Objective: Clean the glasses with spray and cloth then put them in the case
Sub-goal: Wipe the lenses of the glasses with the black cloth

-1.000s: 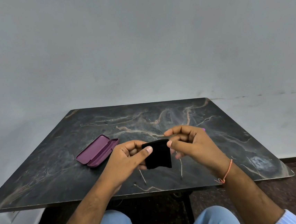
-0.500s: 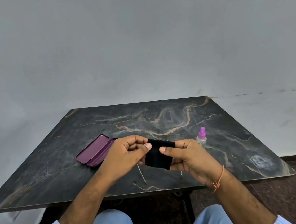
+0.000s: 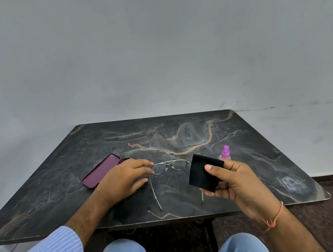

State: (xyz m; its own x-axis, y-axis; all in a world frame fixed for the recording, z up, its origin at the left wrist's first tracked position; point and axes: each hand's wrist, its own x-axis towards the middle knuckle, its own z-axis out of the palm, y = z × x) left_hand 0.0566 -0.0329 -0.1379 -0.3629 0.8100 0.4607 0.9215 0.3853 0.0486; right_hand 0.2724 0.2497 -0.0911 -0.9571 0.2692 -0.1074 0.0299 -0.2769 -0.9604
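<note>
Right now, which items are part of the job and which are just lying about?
Job:
glasses, on the table, left hand at one lens
cloth, in right hand
spray
case, open

Not job:
table
wrist thread

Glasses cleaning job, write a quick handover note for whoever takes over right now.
Left hand: fingers touching the left lens end of the glasses, which lie on the table with temples unfolded.
Right hand: pinching the black cloth, lifted off the glasses.
Spray bottle stands behind the cloth. Case lies open at left, with no glasses in it.
Done: cannot tell whether the lenses are clean.
Left: fold the temples, place glasses in case, close it.
</note>
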